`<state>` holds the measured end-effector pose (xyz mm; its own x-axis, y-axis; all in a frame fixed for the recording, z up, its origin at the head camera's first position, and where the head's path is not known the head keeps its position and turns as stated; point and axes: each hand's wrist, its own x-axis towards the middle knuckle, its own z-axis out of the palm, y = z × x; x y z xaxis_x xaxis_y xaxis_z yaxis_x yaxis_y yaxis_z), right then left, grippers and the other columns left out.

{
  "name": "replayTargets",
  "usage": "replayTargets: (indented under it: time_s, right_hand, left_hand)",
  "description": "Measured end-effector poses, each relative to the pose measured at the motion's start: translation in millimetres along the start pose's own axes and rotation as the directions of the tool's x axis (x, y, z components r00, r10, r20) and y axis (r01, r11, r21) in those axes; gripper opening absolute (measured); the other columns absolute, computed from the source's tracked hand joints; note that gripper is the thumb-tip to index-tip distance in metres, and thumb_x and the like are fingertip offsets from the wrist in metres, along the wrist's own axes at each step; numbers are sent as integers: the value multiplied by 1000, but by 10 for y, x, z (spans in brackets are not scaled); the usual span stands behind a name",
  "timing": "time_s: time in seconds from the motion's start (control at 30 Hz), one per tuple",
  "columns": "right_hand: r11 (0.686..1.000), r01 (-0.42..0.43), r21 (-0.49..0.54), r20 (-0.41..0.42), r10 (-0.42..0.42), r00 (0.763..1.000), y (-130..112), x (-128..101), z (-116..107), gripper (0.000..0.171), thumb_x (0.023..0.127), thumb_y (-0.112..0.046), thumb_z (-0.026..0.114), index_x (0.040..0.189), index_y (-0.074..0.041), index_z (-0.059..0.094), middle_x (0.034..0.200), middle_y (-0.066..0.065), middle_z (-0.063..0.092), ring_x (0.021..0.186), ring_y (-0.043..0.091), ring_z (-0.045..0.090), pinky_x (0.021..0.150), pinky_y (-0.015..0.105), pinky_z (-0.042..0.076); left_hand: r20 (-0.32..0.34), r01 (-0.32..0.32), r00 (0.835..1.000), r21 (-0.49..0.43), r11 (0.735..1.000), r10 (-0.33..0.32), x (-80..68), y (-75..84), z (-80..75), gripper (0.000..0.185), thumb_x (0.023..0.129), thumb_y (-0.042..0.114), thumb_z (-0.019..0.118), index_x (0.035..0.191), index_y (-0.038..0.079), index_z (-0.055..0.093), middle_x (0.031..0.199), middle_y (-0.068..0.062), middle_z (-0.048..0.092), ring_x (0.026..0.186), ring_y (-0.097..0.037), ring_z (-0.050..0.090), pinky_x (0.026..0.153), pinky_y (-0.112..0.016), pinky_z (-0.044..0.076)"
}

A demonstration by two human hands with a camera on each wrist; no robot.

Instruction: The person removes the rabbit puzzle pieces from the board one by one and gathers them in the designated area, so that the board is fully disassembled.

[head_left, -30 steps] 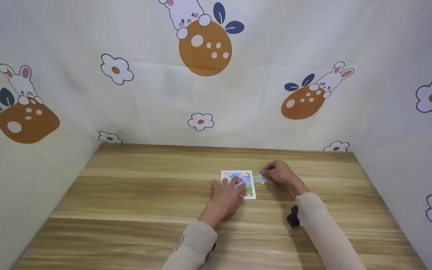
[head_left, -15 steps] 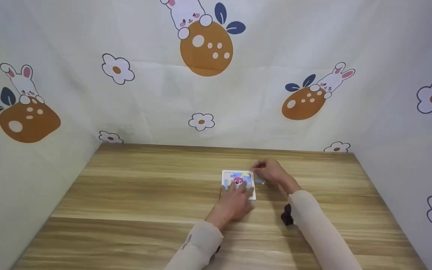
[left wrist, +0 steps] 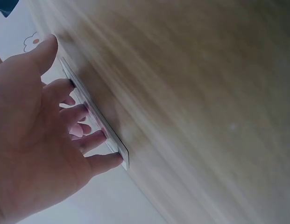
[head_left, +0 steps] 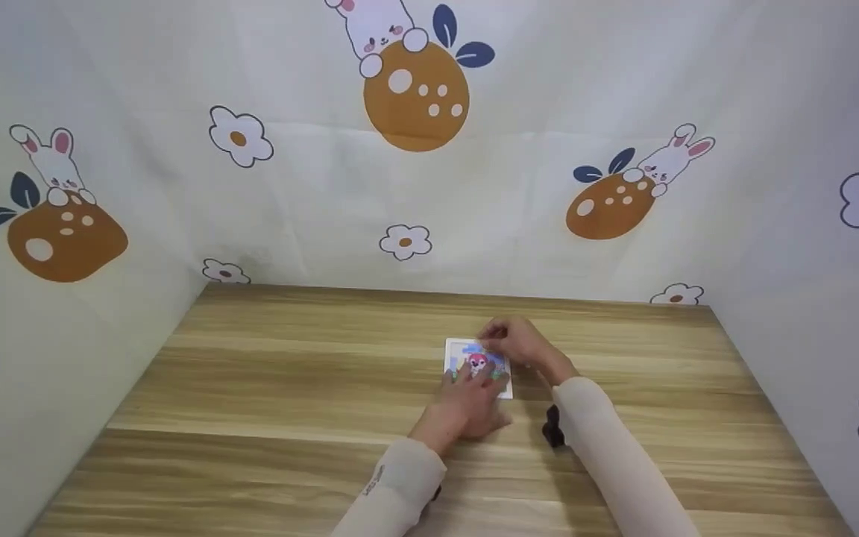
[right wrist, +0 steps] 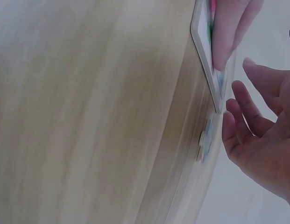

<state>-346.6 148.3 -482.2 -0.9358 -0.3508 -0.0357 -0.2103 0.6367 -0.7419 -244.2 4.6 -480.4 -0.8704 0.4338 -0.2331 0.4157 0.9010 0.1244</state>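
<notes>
Across the near part of the puzzle board, your left hand spreads, gripping nothing; your right hand curls over its far right corner, hold unclear.

A puzzle board lies flat on the table, closer to the far edge than the near one, the person's left hand on its near half and the right hand at its far right corner; from my remote station I cannot tell whether that one touches. Through the right wrist camera I find loose puzzle pieces on the tabletop just off the board's right side. A printed sheet stands behind the table and along both sides.
</notes>
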Motion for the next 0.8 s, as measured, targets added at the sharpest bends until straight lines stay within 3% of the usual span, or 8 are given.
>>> replayTargets:
  time_s: [0.17,0.3,0.6,0.8]
  right_hand:
    - [1000,6,-22,14,-6,1000,-37,47,76,14,94,-6,66,105,-6,76,103,9,74,96,20,65,92,39,54]
    - [1000,-23,-11,47,24,999,-77,74,123,16,95,-4,65,104,-9,77,105,6,74,96,17,64,91,37,53]
    - [999,43,-13,98,-42,994,-152,70,167,20,94,5,60,105,-2,75,106,12,75,88,17,65,80,29,55]
    - [1000,22,-19,109,-20,994,-179,76,170,22,92,9,59,101,-3,75,100,11,75,83,15,63,73,24,52]
  left_hand:
    - [2,-4,1000,-17,1000,4,-2,-5,7,70,97,59,51,158,30,31,167,1,26,154,-32,22,122,-58,26]
    - [-3,1,1000,-23,1000,-1,2,-4,19,69,97,58,52,157,30,32,168,2,25,155,-31,22,122,-58,25]
    - [-8,8,1000,8,1000,-7,3,-4,42,68,97,57,52,157,32,32,167,5,26,154,-30,23,121,-59,28]
    - [-18,13,1000,1,1000,-13,11,-3,46,69,96,58,54,157,32,33,167,4,28,153,-29,24,121,-59,27]
